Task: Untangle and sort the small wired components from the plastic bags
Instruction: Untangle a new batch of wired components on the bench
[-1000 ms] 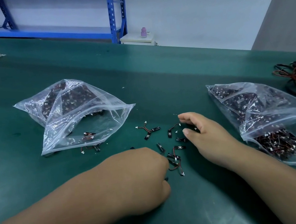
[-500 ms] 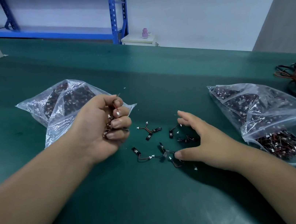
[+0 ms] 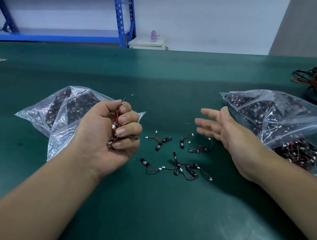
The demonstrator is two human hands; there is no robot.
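Loose wired components [image 3: 180, 163] are scattered on the green table [image 3: 148, 224] between the hands. A bunch of components [image 3: 117, 130] is clenched in the left hand [image 3: 107, 139]; the right hand [image 3: 225, 130] is held open, fingers spread, empty. Behind each hand a clear bag is seen, left bag [image 3: 60, 114] and right bag [image 3: 289, 120], both filled with components
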